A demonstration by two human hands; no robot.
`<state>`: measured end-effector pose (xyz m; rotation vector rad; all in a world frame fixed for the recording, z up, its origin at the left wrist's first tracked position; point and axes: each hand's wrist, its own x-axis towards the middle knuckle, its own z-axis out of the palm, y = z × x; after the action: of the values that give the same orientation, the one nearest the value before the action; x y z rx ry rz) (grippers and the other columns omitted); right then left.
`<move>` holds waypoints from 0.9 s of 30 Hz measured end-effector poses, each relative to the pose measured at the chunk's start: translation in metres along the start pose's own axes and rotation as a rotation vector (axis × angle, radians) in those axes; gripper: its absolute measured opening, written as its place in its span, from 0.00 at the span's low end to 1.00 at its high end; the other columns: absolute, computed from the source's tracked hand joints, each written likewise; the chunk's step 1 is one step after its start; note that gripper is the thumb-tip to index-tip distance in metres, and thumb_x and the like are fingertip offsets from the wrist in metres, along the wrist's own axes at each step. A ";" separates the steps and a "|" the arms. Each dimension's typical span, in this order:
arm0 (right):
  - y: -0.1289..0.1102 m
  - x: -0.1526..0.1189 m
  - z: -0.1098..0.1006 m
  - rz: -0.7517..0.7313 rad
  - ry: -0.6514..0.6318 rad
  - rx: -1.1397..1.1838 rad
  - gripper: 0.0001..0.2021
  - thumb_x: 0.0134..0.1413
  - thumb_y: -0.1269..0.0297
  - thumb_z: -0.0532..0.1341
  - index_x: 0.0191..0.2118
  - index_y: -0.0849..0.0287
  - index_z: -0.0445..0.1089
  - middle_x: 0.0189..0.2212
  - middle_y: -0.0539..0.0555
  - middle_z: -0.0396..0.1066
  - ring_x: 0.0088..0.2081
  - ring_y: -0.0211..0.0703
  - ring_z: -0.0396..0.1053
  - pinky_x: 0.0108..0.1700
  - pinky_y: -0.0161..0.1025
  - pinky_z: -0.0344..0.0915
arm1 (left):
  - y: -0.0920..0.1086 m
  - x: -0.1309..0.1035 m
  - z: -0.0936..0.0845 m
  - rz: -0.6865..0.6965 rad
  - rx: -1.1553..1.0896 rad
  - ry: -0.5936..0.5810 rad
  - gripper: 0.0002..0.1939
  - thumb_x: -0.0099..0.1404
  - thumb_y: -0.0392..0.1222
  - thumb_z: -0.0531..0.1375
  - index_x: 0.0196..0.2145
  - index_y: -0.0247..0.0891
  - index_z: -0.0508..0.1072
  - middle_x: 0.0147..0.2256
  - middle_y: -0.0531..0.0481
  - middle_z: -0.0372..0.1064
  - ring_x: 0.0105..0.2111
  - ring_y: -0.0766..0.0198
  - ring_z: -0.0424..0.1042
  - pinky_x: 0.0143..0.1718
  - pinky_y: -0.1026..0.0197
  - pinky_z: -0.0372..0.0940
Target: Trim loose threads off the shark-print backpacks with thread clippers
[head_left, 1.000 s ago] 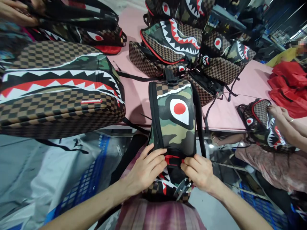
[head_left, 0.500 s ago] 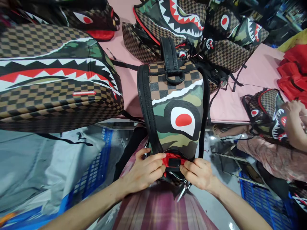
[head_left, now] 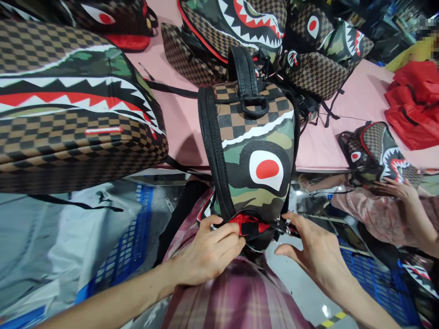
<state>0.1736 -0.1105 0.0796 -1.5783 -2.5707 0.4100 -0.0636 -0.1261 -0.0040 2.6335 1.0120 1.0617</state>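
Middle of the frame: backpack (head_left: 254, 141), checkered above, camouflage below with a red-centred eye, between the worktop (head_left: 318, 155) edge and a plaid garment (head_left: 229, 297) at the bottom of the frame. Black handle (head_left: 244, 73) at its upper end; red trim (head_left: 263, 226) at its lower end, just beside the fingers of the left hand (head_left: 209, 251), narrow and pinched on the bag's edge. At the bag's lower right corner, right hand (head_left: 318, 251), forefinger at the edge, thumb well apart from it; by the forefinger, a dark piece with a metallic glint (head_left: 288, 230), too small to name. Cannot tell whether gripped.

Farther out, at left, a large bag (head_left: 68, 119) with painted teeth; at top centre, further bags (head_left: 202, 34); lower left, a blue crate (head_left: 125, 242). At right, red cloth (head_left: 414, 109) on the worktop and, below, a co-worker's hand (head_left: 404, 192) touching a smaller bag (head_left: 372, 144).
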 end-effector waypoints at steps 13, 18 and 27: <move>-0.035 0.000 0.015 0.137 0.053 -0.305 0.10 0.60 0.60 0.54 0.36 0.58 0.70 0.26 0.51 0.71 0.26 0.39 0.68 0.27 0.35 0.51 | -0.002 0.006 0.011 0.126 -0.153 0.048 0.16 0.67 0.27 0.45 0.29 0.31 0.70 0.27 0.52 0.69 0.39 0.65 0.68 0.42 0.57 0.52; -0.041 0.003 0.016 0.185 0.010 -0.334 0.10 0.58 0.64 0.55 0.29 0.57 0.69 0.22 0.49 0.69 0.23 0.38 0.66 0.25 0.36 0.47 | -0.004 0.005 0.014 0.167 -0.189 0.057 0.16 0.67 0.27 0.44 0.30 0.30 0.70 0.28 0.50 0.69 0.39 0.63 0.68 0.41 0.59 0.54; -0.049 0.009 0.015 0.226 -0.038 -0.404 0.08 0.57 0.66 0.56 0.28 0.57 0.70 0.24 0.50 0.70 0.24 0.37 0.66 0.25 0.36 0.46 | -0.005 0.002 0.017 0.153 -0.188 0.080 0.15 0.67 0.28 0.45 0.31 0.30 0.70 0.26 0.51 0.68 0.38 0.63 0.69 0.40 0.58 0.56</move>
<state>0.1237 -0.1268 0.0781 -2.0165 -2.6320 -0.0765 -0.0546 -0.1191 -0.0174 2.5660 0.6935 1.2373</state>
